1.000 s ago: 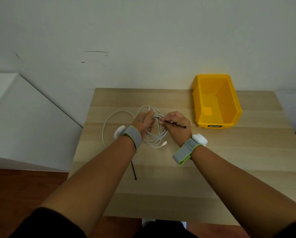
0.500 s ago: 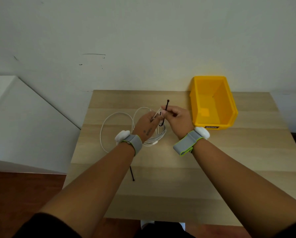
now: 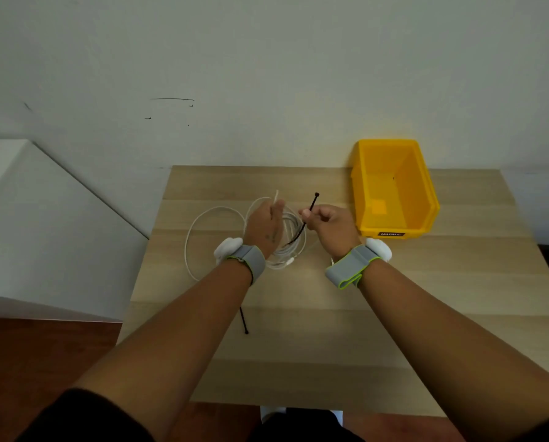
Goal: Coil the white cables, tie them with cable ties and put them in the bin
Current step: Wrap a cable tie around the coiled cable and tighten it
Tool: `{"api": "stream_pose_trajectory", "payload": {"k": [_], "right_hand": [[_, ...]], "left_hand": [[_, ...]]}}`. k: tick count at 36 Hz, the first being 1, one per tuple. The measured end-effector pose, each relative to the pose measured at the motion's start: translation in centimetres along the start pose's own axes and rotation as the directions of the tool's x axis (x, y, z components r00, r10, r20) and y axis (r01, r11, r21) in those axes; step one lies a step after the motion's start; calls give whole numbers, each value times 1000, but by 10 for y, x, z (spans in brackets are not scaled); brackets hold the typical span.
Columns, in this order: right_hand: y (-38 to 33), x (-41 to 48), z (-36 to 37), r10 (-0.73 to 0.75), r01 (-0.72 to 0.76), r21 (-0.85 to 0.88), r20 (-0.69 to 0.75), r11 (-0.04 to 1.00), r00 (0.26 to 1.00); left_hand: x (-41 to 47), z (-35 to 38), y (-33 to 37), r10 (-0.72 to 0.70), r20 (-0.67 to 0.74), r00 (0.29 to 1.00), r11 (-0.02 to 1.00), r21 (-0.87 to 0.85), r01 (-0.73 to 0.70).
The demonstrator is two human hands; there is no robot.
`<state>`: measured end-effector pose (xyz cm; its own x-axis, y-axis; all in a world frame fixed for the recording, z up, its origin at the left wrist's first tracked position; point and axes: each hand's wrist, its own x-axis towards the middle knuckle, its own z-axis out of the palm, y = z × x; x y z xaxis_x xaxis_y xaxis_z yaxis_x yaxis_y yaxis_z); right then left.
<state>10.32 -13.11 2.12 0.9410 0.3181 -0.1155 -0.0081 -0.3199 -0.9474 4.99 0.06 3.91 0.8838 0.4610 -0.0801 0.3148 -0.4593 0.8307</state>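
Observation:
A coil of white cable (image 3: pixel 294 229) lies in the middle of the wooden table (image 3: pixel 426 298), and my left hand (image 3: pixel 264 226) grips its bundled loops from above. One cable end sticks up past my fingers. A wider loose loop (image 3: pixel 203 221) trails off to the left. My right hand (image 3: pixel 329 223) pinches a black cable tie (image 3: pixel 310 212); its head points up and its tail runs down through the coil. The yellow bin (image 3: pixel 394 189) stands empty just right of my right hand.
A second black cable tie (image 3: pixel 244 322) lies on the table, partly under my left forearm. The table's far edge meets a pale wall. A white slanted surface (image 3: pixel 43 234) sits to the left, and red-brown floor shows below.
My right hand turned the cable tie from lying sideways to pointing upward and drew it further through the coil. My left hand kept its grip on the loops.

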Motion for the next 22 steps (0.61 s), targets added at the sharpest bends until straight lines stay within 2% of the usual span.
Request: {"api": "stream_pose_trajectory", "payload": {"k": [4,7,9,10,13,15,18,22], "right_hand": [[-10,-4,-10,-75,75,7,11,997,997],[-19,0,-19,-171,173,-183,28,968,985],[-28,6,-26,-256,221,-298,-84,929,963],[-34,9,-30,-279,226,-298,-150,927,948],[-57,20,-38,-267,231,-155,-278,961,923],[-71,29,-43,-203,211,-3,-288,977,936],[-80,40,-44,-82,116,168,-196,979,977],[-70,45,-37,69,-63,234,-15,970,998]], "left_hand": [[9,-9,-8,-84,-48,995,996,-7,83],[13,-13,-13,-107,-29,994,994,-7,107],[13,-16,-13,-115,75,991,991,-61,119],[12,-16,-12,-105,140,985,991,-71,115],[10,-16,-6,-29,319,947,999,39,17],[6,-17,0,60,430,901,975,168,-145],[2,-19,9,131,524,841,885,320,-337],[3,-23,18,167,574,801,809,385,-444]]}}
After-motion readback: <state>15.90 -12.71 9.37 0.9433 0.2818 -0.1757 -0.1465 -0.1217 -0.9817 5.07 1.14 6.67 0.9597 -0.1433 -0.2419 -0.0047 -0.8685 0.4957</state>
